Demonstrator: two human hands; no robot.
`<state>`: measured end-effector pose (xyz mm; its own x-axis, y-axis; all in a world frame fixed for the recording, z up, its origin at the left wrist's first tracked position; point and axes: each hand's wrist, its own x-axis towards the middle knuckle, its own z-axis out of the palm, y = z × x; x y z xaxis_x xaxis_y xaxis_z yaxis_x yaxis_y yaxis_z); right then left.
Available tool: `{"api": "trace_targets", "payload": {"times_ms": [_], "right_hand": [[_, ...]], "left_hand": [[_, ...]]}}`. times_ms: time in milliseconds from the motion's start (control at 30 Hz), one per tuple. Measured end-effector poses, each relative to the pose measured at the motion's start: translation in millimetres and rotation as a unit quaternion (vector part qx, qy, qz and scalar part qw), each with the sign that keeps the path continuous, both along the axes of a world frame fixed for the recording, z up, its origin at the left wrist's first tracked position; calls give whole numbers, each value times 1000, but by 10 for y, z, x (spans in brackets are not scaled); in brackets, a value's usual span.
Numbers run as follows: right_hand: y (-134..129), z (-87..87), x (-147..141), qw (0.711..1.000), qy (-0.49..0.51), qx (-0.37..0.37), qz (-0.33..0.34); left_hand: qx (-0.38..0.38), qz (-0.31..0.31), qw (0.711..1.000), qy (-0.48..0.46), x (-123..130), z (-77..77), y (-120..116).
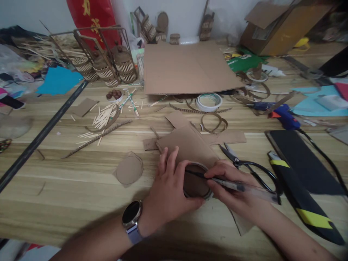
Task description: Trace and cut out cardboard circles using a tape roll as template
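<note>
My left hand (172, 185) presses a round ring (208, 195), which looks like a tape roll, onto a piece of cardboard (187, 141), thumb and forefinger curved around its rim. Its other fingers rest on the cardboard. Between the fingertips of my right hand (233, 185) is a pen (227, 183), tilted, with its tip inside the ring near the left rim. To the left of my hands lies a cut cardboard disc (129, 169) with angular edges and a round outline. Black-handled scissors (239, 162) lie partly open just beyond my right hand.
A black and yellow utility knife (301, 203) and a dark flat slab (301, 159) lie at right, near a blue glue gun (285, 114). A large cardboard sheet (190, 69), a tape roll (208, 102), small sticks (106, 116) and several lidded baskets (123, 65) stand farther back.
</note>
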<state>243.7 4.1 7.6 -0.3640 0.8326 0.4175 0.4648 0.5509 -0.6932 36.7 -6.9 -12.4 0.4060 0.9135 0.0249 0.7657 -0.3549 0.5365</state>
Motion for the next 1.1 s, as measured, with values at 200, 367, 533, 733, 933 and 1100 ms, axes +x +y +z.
{"api": "trace_targets", "payload": {"times_ms": [200, 367, 533, 733, 933, 1100], "right_hand": [[22, 20, 71, 998, -15, 4, -54], [-5, 22, -3, 1000, 8, -10, 22], [4, -20, -10, 1000, 7, -5, 13], [32, 25, 107, 997, 8, -25, -79], [57, 114, 102, 973, 108, -161, -126], [15, 3, 54, 971, 110, -185, -106]], "left_hand": [[-27, -2, 1000, 11, -6, 26, 11], [-6, -1, 1000, 0, -5, 2, 7], [0, -1, 1000, 2, -7, -7, 1], [-4, -8, 1000, 11, -15, 13, 4], [-23, -5, 1000, 13, 2, 74, 33], [-47, -13, 999, 16, 0, 104, 40]]}}
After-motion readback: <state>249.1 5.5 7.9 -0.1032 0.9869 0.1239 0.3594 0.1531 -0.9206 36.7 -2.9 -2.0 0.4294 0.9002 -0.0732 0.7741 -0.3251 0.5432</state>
